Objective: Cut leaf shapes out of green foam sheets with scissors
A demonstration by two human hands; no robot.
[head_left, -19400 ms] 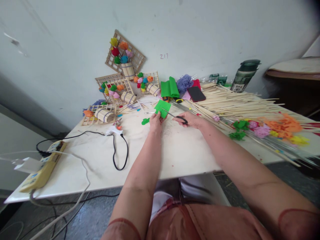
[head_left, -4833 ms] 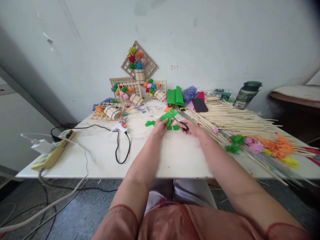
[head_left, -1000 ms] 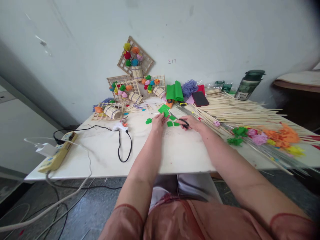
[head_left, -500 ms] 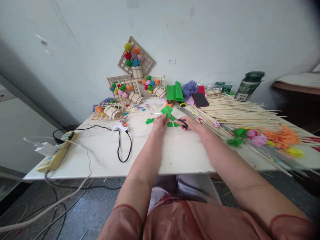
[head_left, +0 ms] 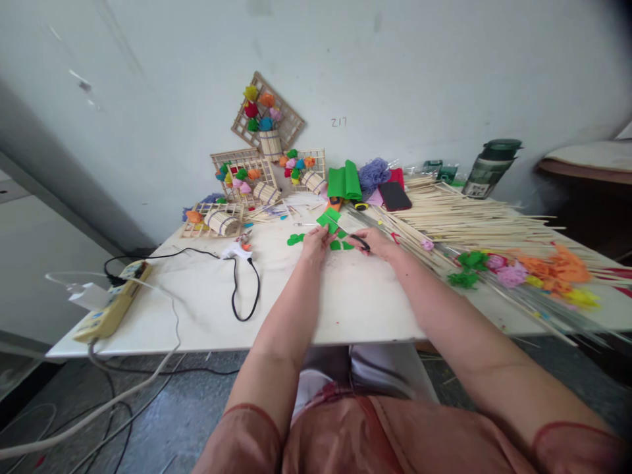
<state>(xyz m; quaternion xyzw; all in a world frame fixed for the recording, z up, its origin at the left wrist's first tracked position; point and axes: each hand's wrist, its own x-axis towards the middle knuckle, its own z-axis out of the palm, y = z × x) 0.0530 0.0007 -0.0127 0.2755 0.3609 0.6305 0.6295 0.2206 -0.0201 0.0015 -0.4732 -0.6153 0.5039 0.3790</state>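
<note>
My left hand (head_left: 314,239) pinches a piece of green felt (head_left: 328,218) and holds it up over the white table (head_left: 207,309). My right hand (head_left: 376,242) grips black-handled scissors (head_left: 351,234), whose blades reach into the felt. Small cut green pieces (head_left: 340,245) lie on the table just under both hands. Another green piece (head_left: 295,239) lies to the left of my left hand.
A glue gun (head_left: 235,250) with a black cord lies to the left, a power strip (head_left: 109,309) at the left edge. Stick frames with paper flowers (head_left: 257,178) lean on the wall. Folded green felt (head_left: 345,182), a phone (head_left: 395,195), bamboo sticks (head_left: 474,217), paper flowers (head_left: 543,270) and a bottle (head_left: 486,168) fill the right.
The green felt has become smaller over the frames and more cut pieces lie under my hands. In the last second the hands and scissors barely shifted.
</note>
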